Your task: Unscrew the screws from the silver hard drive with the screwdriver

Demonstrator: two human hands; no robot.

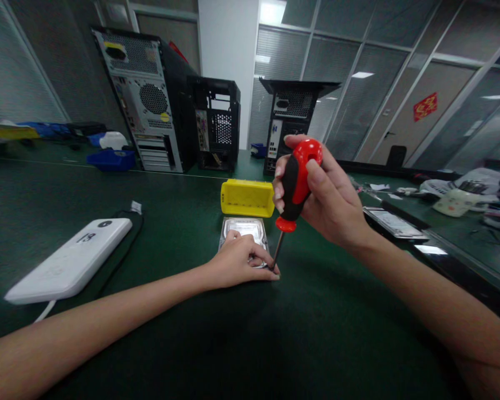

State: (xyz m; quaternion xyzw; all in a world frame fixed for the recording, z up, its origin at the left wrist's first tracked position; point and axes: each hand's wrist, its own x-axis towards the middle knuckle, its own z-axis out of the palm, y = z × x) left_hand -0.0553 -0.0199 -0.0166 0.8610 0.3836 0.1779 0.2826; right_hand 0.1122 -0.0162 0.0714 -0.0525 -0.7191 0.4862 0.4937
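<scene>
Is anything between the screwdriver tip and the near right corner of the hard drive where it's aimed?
Nothing visible. The right hand holds the screwdriver with its tip at the hard drive's near corner; the left hand rests on the drive, fingertips beside the tip.

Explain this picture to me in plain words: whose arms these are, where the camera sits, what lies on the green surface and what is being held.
There is no machine here. The picture comes from a camera worn on a person's head, looking down at their own two bare hands. The right hand grips a red and black screwdriver, tip down on the near corner of a silver hard drive. The left hand rests on that drive. It lies flat on a green table. Behind it stands a yellow box; to the left lies a white device with a cable. Three computer cases stand at the back.
</scene>
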